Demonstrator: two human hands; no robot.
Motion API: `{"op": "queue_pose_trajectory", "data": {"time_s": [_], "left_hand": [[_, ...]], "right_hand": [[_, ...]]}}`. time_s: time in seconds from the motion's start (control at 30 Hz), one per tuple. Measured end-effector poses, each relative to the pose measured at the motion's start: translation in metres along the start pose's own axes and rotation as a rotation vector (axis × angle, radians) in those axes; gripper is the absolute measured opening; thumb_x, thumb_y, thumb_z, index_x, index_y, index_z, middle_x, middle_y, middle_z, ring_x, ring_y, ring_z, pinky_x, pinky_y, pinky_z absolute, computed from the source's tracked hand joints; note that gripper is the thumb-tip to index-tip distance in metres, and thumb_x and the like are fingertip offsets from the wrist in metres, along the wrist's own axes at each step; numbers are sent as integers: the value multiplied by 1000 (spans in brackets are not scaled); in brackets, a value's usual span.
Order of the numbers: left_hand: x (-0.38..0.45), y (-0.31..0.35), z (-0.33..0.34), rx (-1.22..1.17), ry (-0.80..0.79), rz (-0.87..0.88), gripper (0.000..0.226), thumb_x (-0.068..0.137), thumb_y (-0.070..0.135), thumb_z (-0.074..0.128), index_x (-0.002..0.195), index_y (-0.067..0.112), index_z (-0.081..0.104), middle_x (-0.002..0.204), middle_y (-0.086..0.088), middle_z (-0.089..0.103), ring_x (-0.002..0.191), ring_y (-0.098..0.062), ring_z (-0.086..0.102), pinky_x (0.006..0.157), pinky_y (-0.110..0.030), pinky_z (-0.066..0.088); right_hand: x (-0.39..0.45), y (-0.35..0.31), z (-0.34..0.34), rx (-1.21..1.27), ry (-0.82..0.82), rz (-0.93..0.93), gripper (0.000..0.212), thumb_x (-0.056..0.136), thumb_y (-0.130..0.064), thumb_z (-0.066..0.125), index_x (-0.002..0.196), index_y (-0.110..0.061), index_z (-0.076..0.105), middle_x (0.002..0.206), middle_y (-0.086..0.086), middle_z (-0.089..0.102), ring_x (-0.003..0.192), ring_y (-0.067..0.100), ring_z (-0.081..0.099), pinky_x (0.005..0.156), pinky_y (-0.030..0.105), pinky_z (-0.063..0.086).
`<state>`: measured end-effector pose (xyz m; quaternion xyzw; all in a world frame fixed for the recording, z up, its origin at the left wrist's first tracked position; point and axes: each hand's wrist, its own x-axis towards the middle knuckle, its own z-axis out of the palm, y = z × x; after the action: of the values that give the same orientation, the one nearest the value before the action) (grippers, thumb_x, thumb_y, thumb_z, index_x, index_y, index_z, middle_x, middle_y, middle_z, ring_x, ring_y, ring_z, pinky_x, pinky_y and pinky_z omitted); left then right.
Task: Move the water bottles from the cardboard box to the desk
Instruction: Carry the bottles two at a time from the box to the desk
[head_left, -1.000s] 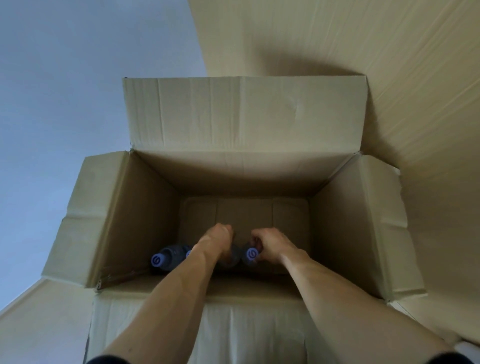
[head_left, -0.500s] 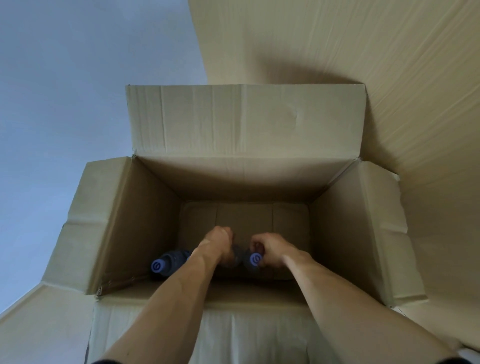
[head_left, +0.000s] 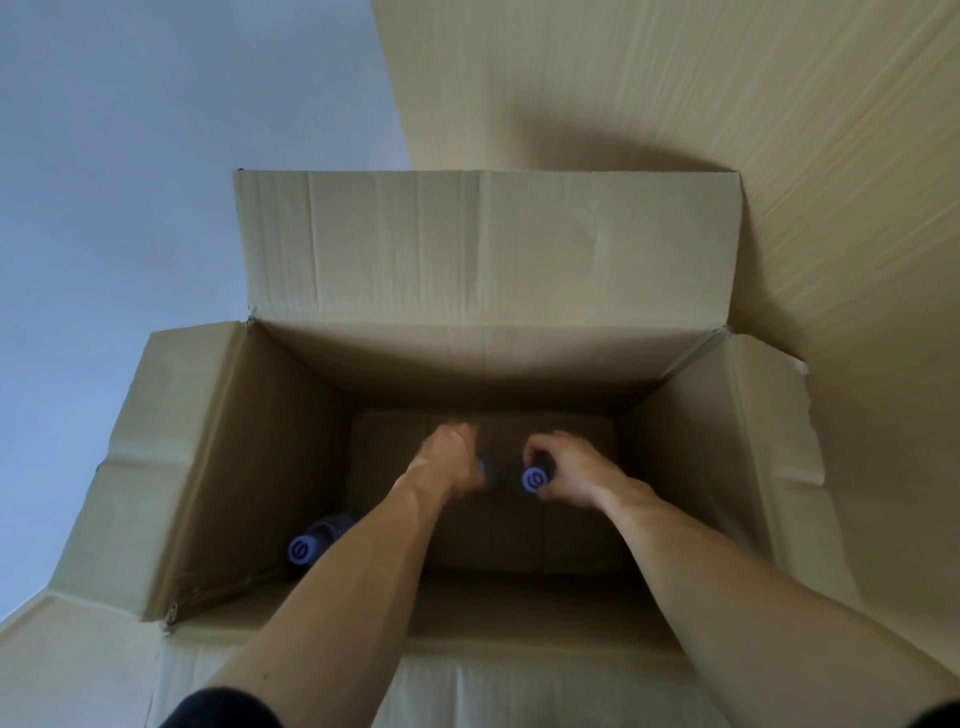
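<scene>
An open cardboard box (head_left: 208, 467) fills the view, its four flaps folded out. Both my hands are deep inside it. My left hand (head_left: 449, 462) is closed around a water bottle; only a sliver of its blue cap (head_left: 482, 463) shows past the fingers. My right hand (head_left: 569, 475) grips a second water bottle (head_left: 511, 467) by the neck, its blue cap (head_left: 533, 480) facing me. A third water bottle (head_left: 317, 540) with a blue cap stands in the box's near left corner, partly hidden behind my left forearm.
The box stands on a pale wood-grain floor (head_left: 779, 130) against a plain grey-blue wall (head_left: 130, 156) on the left. The far flap (head_left: 483, 244) stands up behind the opening. The desk is out of view.
Both hands have risen with their bottles, which now sit higher in the box. The hands have drawn slightly apart. The third bottle has stayed in its corner.
</scene>
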<state>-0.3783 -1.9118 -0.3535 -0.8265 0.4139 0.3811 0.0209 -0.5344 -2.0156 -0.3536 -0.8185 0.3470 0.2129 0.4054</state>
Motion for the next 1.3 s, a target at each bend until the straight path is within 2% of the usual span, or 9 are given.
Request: {"op": "queue_pose_trajectory", "data": {"time_s": [0.13,0.33,0.5,0.63,0.77,0.97,1.1,1.2,1.3], "left_hand": [[2,-16,1,-89,24,113,38,77,21,81,101,24,52,113,-1,54,99,-18,56,82,-32,50],[15,-41,14,-94,-102,152,85,70,12,88,144,20,46,139,-5,52,128,-24,53,105,-31,42],[33,-50,33,-119,-134,166,85,80,13,82,153,20,37,151,-9,44,137,-27,46,108,-26,37],[48,-48,40,-159,-144,181,79,82,5,78,151,13,41,151,-14,44,140,-29,45,113,-29,35],[55,-52,38,-203,-146,225,77,75,0,83,144,4,49,146,-15,52,136,-27,49,111,-26,35],[46,-51,27,-278,-201,205,81,67,6,92,139,6,54,137,-10,62,127,-22,56,102,-27,43],[21,-47,8,-375,-201,192,71,67,6,92,131,8,60,125,-5,67,112,-15,62,85,-14,47],[-6,-44,-13,-526,-209,179,66,69,3,90,128,14,61,113,7,67,92,5,63,68,3,42],[-34,-42,-35,-698,-234,178,55,72,0,86,117,22,66,99,14,75,83,14,67,63,0,46]], "right_hand": [[3,4,1,43,30,-45,38,80,-9,78,105,-28,57,118,-1,54,112,19,55,93,35,50],[15,17,16,67,11,-10,75,76,-11,82,142,-27,49,138,2,48,127,22,50,106,36,44],[30,37,32,-2,-30,42,94,73,-10,85,152,-24,37,151,6,42,140,26,41,115,35,36],[39,50,45,97,6,78,98,71,-9,87,154,-23,37,152,6,45,141,25,42,114,32,36],[45,57,52,177,43,71,95,67,-10,91,149,-21,44,147,4,53,136,23,49,110,27,38],[39,62,43,314,74,74,89,62,-11,95,141,-15,54,137,3,59,127,15,52,103,15,34],[16,53,24,523,11,58,72,62,-10,95,125,-21,64,122,-4,68,116,13,63,110,38,46],[-9,42,13,725,-19,27,56,59,-15,94,108,-30,71,110,-9,76,106,7,70,105,38,50],[-30,23,5,903,-3,-5,62,52,-26,93,111,-25,73,114,-4,76,112,13,69,104,37,49]]}}
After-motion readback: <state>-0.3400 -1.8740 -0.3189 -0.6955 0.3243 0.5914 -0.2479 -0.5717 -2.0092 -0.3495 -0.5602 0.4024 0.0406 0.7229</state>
